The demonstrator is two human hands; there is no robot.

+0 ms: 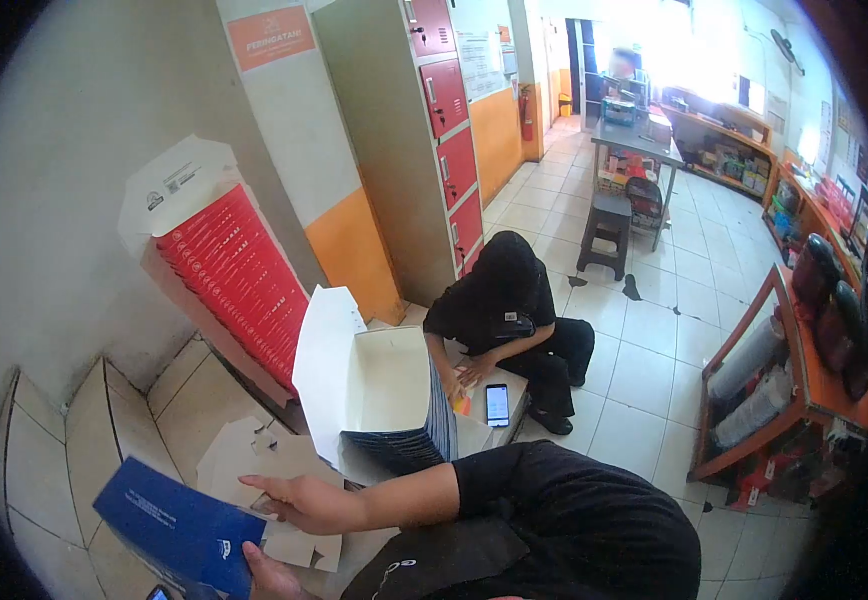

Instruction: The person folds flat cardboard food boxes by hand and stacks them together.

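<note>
At the bottom edge, my left hand (272, 578) grips the lower right corner of a blue cardboard piece (179, 525), its thumb on the blue face. The piece is tilted and bears small white print. Just beyond its right end is my right hand (309, 503), with a finger stretched out to the left and nothing visibly gripped; its lower fingers are partly hidden. Flat white die-cut cardboard (239, 455) lies beneath and behind my hands. Close by stands a stack of nested open boxes (390, 385), white inside and dark blue outside.
A tall stack of red boxes (234, 285) leans on the stairs (39, 450) at left. Beyond the blue stack, a person in black (499, 300) sits with hands low, beside a phone (497, 405). Red lockers (444, 98), a stool (606, 232) and an orange shelf (794, 400) stand farther off.
</note>
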